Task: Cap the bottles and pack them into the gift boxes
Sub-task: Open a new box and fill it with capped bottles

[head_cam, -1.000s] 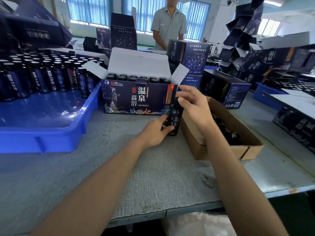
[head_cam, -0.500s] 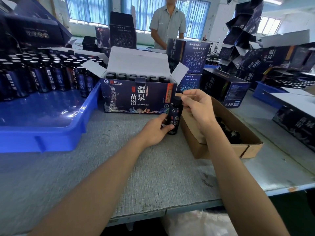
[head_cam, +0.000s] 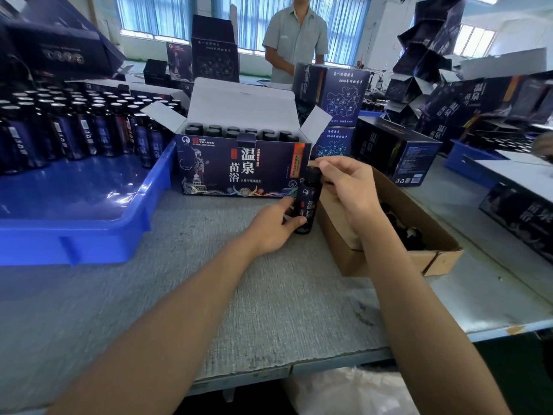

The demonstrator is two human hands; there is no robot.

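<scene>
Both bare forearms reach forward from the lower edge of the view over the worktop (head_cam: 239, 301), drawing closer together toward the hands. The left hand (head_cam: 269, 227) sits low, its thumb and fingers curled round the lower part of an upright bottle (head_cam: 308, 205). The right hand (head_cam: 344, 187) is higher, with the wrist bent and the fingers curled. Its thumb and forefinger seem to pinch the cap (head_cam: 313, 174) on top of the bottle, though the contact is partly hidden.

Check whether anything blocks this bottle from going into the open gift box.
Nothing lies between them. The bottle, in the left hand and right hand, stands by the gift box's front right corner; its top is open, though capped bottles fill the visible rows.
</scene>
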